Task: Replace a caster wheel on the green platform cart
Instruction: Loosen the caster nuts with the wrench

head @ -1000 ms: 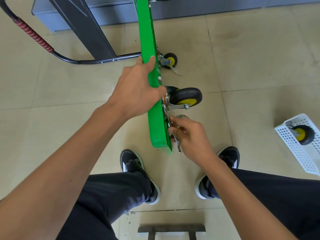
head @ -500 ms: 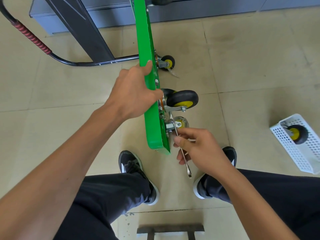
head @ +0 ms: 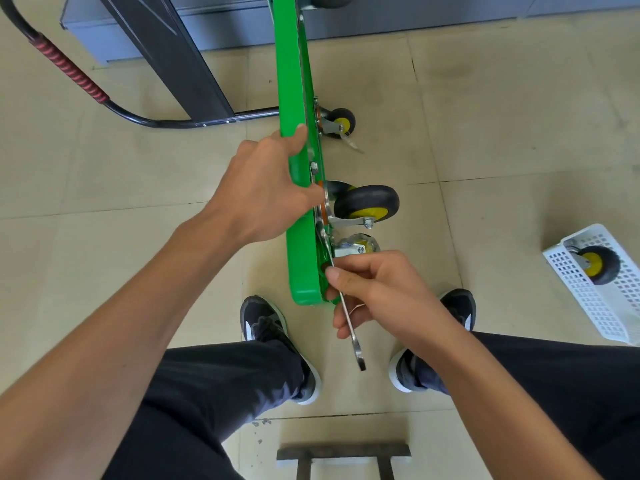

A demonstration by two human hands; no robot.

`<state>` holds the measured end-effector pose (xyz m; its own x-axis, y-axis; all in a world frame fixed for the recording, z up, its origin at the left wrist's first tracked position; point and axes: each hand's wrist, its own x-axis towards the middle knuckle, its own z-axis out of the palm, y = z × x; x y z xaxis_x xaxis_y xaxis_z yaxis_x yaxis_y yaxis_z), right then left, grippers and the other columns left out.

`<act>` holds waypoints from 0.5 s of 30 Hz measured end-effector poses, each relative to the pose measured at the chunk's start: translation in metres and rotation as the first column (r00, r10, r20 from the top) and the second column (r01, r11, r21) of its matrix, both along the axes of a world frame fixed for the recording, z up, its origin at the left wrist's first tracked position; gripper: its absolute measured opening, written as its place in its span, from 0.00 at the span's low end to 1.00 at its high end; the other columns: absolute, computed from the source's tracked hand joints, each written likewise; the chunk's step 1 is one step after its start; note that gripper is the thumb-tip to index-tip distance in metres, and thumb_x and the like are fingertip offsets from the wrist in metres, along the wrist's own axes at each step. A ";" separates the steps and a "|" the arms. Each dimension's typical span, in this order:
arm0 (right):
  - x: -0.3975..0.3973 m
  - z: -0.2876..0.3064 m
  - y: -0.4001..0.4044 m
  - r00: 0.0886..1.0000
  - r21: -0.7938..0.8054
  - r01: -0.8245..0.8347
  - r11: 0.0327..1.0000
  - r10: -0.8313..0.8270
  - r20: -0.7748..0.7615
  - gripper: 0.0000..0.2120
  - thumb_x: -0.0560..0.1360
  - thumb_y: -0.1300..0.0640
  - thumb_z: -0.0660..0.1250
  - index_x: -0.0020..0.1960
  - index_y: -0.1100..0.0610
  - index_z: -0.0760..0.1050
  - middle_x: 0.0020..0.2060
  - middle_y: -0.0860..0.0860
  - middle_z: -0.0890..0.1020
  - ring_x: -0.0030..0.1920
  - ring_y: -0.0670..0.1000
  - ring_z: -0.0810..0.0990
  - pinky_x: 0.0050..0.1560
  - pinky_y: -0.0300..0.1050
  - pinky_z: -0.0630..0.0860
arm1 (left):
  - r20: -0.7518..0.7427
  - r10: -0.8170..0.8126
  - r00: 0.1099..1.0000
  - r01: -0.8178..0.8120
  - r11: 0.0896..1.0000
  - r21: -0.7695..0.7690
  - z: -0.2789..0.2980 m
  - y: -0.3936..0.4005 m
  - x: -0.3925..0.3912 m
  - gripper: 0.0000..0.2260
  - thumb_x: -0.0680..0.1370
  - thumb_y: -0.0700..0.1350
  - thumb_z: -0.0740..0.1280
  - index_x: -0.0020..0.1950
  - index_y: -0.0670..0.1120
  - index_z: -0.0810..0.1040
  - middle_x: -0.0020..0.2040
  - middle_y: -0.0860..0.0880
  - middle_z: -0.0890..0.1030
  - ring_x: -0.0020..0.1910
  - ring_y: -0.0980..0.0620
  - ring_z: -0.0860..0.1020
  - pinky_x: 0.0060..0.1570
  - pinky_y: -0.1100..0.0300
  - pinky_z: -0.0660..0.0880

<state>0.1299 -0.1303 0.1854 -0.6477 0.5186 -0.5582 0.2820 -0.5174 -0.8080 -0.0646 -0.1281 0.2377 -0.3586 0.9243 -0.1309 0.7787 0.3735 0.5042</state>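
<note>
Green platform cart [head: 300, 216] is standing on its edge on the tiled floor [head: 485, 126], deck running away from the viewer, underside facing right. Its black handle [head: 145, 121] with a red ribbed grip [head: 69, 69] is lying out to the left.

Left hand [head: 263, 188] is gripping the cart's upper edge, thumb on top of the deck, fingers wrapping round toward the underside just beside the caster mounts.

Right hand [head: 377, 292] is pinching a flat metal wrench [head: 346, 306], thumb and fingers curling round the shank. The wrench's upper end is sitting against the cart's underside near the lower caster plate; whether it is seated on a nut cannot be told. Its open-jawed free end is pointing down between the shoes.

Casters showing on the underside: a large black wheel with yellow hub [head: 367, 204] in a metal fork, sticking out to the right; directly below it a smaller caster [head: 356, 245], partly hidden behind the right hand; a far caster [head: 337, 123] near the floor further up the deck; another dark wheel [head: 329, 0] cut off at the top edge.

A white perforated basket [head: 602, 306] is lying on the floor well to the right, holding a loose black-and-yellow caster wheel [head: 597, 265].

The person is crouching, dark trousers, black shoes with white soles [head: 273, 327] planted either side of the cart's near corner. A dark metal frame piece [head: 343, 452] is showing at the bottom edge; a few small bits of hardware [head: 261, 422] are lying on the floor near it, too small to identify. Grey cabinet base [head: 415, 19] is running along the top.
</note>
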 end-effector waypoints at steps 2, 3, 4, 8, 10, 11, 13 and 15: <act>-0.001 0.001 -0.002 0.999 -0.007 0.021 1.000 -0.021 -0.025 0.08 0.81 0.62 0.65 0.53 0.66 0.81 0.37 0.57 0.80 0.28 0.56 0.80 0.32 0.50 0.82 | 0.012 -0.008 1.000 0.008 1.000 -0.004 0.000 -0.001 -0.001 0.35 0.76 0.47 0.70 0.80 0.46 0.60 0.73 0.50 0.73 0.65 0.49 0.76 0.58 0.65 0.71; -0.002 0.001 -0.003 0.998 -0.010 0.045 0.999 -0.045 -0.037 0.08 0.81 0.62 0.65 0.54 0.66 0.81 0.38 0.57 0.80 0.28 0.55 0.80 0.31 0.50 0.82 | 0.016 -0.009 1.000 0.009 1.000 -0.004 0.000 -0.001 -0.001 0.35 0.76 0.47 0.71 0.80 0.46 0.60 0.73 0.50 0.73 0.65 0.50 0.76 0.57 0.67 0.70; -0.002 0.002 -0.003 0.997 -0.013 0.067 0.998 -0.067 -0.046 0.09 0.81 0.62 0.65 0.54 0.66 0.81 0.38 0.58 0.80 0.28 0.55 0.79 0.31 0.48 0.82 | 0.019 -0.010 1.000 0.010 1.000 -0.003 0.000 -0.002 -0.001 0.35 0.76 0.47 0.71 0.80 0.46 0.60 0.74 0.51 0.72 0.65 0.50 0.76 0.55 0.68 0.69; -0.008 0.002 -0.001 0.998 -0.030 0.043 0.999 -0.045 -0.043 0.09 0.81 0.62 0.65 0.54 0.66 0.81 0.38 0.64 0.81 0.28 0.56 0.80 0.31 0.51 0.83 | 0.012 -0.012 1.000 0.012 1.000 -0.005 -0.002 -0.001 -0.002 0.35 0.76 0.47 0.70 0.80 0.47 0.61 0.73 0.50 0.73 0.65 0.50 0.76 0.58 0.67 0.71; -0.011 0.001 0.000 0.999 -0.040 0.029 0.999 -0.030 -0.037 0.09 0.81 0.62 0.65 0.54 0.67 0.81 0.37 0.64 0.82 0.28 0.57 0.80 0.31 0.51 0.82 | -0.006 -0.023 1.000 0.023 1.000 -0.001 -0.003 0.000 -0.002 0.35 0.75 0.47 0.70 0.80 0.46 0.61 0.72 0.50 0.74 0.66 0.48 0.76 0.63 0.60 0.73; -0.011 0.000 0.002 0.999 -0.038 0.028 0.999 -0.030 -0.033 0.09 0.81 0.62 0.65 0.54 0.67 0.81 0.37 0.61 0.82 0.28 0.56 0.80 0.30 0.50 0.81 | -0.011 -0.025 1.000 0.025 1.000 0.001 -0.003 0.001 -0.003 0.35 0.75 0.47 0.70 0.80 0.46 0.61 0.72 0.49 0.74 0.67 0.48 0.76 0.65 0.57 0.74; -0.010 -0.003 0.005 0.999 -0.020 0.025 0.999 -0.026 -0.021 0.09 0.81 0.63 0.65 0.53 0.66 0.82 0.36 0.57 0.81 0.27 0.55 0.80 0.29 0.48 0.80 | -0.015 -0.022 1.000 0.022 1.000 0.001 -0.004 0.002 -0.003 0.34 0.75 0.47 0.69 0.80 0.46 0.61 0.72 0.49 0.74 0.67 0.48 0.75 0.66 0.55 0.74; -0.009 -0.008 0.009 1.000 0.041 -0.005 0.999 0.005 0.005 0.08 0.81 0.63 0.65 0.54 0.65 0.82 0.38 0.58 0.81 0.28 0.55 0.80 0.30 0.50 0.81 | -0.027 -0.028 0.999 0.028 1.000 0.002 -0.005 0.003 -0.003 0.34 0.75 0.47 0.69 0.80 0.46 0.61 0.72 0.49 0.75 0.67 0.46 0.75 0.66 0.53 0.74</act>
<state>0.1212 -0.1216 0.1770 -0.6480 0.5376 -0.5396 0.2884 -0.4824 -0.8271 -0.0680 -0.1251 0.2332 -0.3359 0.9343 -0.1193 0.8020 0.3502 0.4839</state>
